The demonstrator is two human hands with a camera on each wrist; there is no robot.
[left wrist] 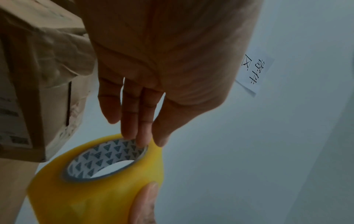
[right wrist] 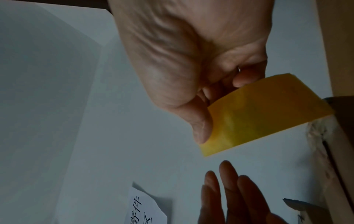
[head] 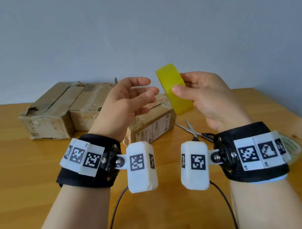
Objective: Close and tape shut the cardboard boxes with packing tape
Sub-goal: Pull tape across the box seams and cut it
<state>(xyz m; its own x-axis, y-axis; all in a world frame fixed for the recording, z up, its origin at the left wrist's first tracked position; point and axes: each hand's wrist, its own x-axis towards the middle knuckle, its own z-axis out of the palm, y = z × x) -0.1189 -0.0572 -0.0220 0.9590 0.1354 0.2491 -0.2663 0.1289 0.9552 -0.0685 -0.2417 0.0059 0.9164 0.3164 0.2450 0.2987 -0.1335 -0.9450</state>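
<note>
tape roll [head: 174, 88] on edge, upright

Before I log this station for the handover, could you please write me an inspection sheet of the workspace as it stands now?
Surface: wooden table, bare wood in front.
Job's things: yellow packing tape roll held in the air; two worn cardboard boxes side by side at the back; small labelled box nearer, its top slit showing.
Clutter: scissors lying open beside the small box.
Grips: right hand holds the roll, thumb on its outer face; left hand open, empty, fingers near the roll.
Cables: dark cable trailing from the wrist cameras towards the person.
Surroundings: plain grey wall; paper sign with printed characters on it.
</note>
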